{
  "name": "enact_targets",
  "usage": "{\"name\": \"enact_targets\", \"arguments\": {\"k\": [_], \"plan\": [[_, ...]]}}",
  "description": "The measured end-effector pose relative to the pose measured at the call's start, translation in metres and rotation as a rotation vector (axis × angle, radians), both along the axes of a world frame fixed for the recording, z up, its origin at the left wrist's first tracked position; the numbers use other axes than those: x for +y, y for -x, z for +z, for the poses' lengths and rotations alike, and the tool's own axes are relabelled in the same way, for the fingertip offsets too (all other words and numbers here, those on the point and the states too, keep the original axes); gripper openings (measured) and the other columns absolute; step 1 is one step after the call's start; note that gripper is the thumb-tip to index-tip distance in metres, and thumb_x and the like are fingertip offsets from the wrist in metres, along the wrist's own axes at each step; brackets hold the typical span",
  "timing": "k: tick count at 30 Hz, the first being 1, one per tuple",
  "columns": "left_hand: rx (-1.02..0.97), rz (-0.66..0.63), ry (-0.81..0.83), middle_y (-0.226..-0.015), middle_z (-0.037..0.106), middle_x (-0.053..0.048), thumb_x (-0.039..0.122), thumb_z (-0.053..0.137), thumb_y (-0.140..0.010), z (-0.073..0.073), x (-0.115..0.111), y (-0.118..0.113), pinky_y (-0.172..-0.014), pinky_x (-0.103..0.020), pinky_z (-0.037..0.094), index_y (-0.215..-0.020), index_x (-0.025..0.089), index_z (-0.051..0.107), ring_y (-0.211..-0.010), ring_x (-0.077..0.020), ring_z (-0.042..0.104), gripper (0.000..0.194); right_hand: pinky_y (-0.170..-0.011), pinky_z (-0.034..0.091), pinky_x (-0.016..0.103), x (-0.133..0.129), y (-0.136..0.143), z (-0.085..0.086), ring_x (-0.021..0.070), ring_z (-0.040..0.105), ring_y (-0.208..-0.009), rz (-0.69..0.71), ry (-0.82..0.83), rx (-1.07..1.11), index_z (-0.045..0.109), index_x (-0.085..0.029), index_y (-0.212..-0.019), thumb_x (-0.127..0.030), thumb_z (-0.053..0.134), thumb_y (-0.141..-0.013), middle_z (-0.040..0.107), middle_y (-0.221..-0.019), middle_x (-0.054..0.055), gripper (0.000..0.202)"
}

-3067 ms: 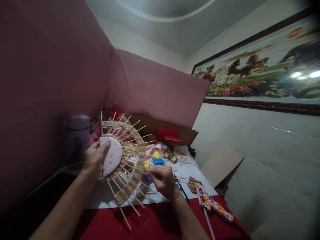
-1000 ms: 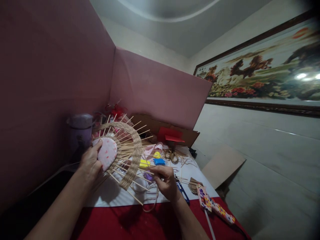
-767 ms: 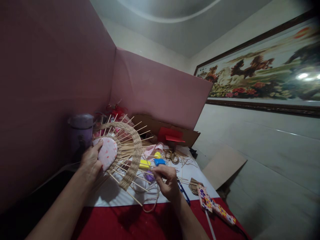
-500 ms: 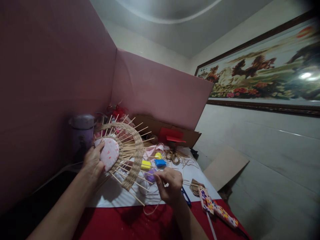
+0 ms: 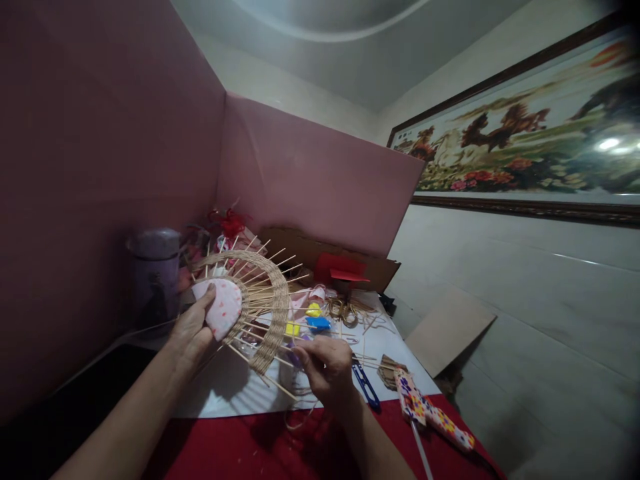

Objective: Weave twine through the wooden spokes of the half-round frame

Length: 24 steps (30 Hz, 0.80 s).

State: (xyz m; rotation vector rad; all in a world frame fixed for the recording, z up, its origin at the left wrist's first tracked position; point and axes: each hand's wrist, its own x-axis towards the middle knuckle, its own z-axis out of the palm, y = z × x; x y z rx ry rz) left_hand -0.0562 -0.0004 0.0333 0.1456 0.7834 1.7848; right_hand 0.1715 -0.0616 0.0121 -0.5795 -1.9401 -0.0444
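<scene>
A round, half-woven fan [image 5: 277, 320] of thin wooden sticks and tan twine stands tilted above the table. My left hand [image 5: 193, 331] is closed on its center, with the thumb over a white cloth half-circle [image 5: 223, 308] dotted with pink. Bare stick ends stick out past the woven band. At the lower right of the band, my right hand [image 5: 327, 370] is in a pinch beside the stick tips. A strand of twine [image 5: 301, 423] hangs in a loop below that hand and seems to run up to its fingertips, which partly hide it.
A blue utility knife [image 5: 366, 387] and a flowered glue gun [image 5: 434, 415] lie on the right of the table. Behind are blue [image 5: 319, 324] and yellow [image 5: 293, 329] packets, twine coils [image 5: 350, 316] and a red paper piece [image 5: 345, 267]. A lilac flask [image 5: 155, 280] stands left.
My right hand has moved left, closer to the woven band. The fan has tilted slightly and shifted a little to the right with my left hand.
</scene>
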Motion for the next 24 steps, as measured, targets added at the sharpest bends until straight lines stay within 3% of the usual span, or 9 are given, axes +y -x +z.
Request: {"name": "enact_targets", "arguments": {"k": [5,8,17,24], "plan": [[0.001,-0.363,-0.154,-0.072,0.069,-0.012,0.009,0.050,-0.079,0.000,-0.010,-0.016,-0.064,-0.042,0.057,-0.092,0.008,0.061,-0.066,-0.0240,0.068,0.017,-0.052,0.037,0.023,0.002,-0.003,0.002,0.0106,0.050,-0.052,-0.034,-0.030,0.030,0.065,-0.017,-0.080,-0.016,0.054,-0.081,0.061,-0.058,0.001,0.011],[-0.014,-0.476,-0.142,-0.078,0.069,-0.015,0.014,0.054,-0.079,-0.001,-0.017,-0.025,-0.067,-0.048,0.056,-0.093,0.009,0.061,-0.073,-0.0282,0.068,0.017,-0.053,0.038,0.023,0.003,-0.006,0.002,0.0109,0.051,-0.053,-0.061,-0.019,0.041,0.065,-0.018,-0.080,-0.017,0.055,-0.081,0.060,-0.058,0.001,0.011],[0.076,-0.431,-0.234,-0.075,0.070,-0.012,0.010,0.055,-0.075,-0.001,-0.022,-0.029,-0.069,-0.043,0.056,-0.087,0.012,0.064,-0.071,-0.0257,0.068,0.015,-0.055,0.038,0.023,0.003,-0.008,0.003,0.0106,0.052,-0.054,-0.072,-0.021,0.026,0.066,-0.017,-0.082,-0.015,0.055,-0.081,0.061,-0.061,0.002,0.011],[0.203,-0.399,-0.279,-0.071,0.070,-0.010,0.011,0.055,-0.076,0.000,-0.024,-0.027,-0.061,-0.035,0.057,-0.087,0.012,0.064,-0.061,-0.0215,0.066,0.014,-0.054,0.034,0.024,0.004,-0.010,0.004,0.0107,0.049,-0.052,-0.144,0.009,-0.082,0.066,-0.016,-0.077,-0.018,0.054,-0.082,0.057,-0.057,0.001,0.013]]}}
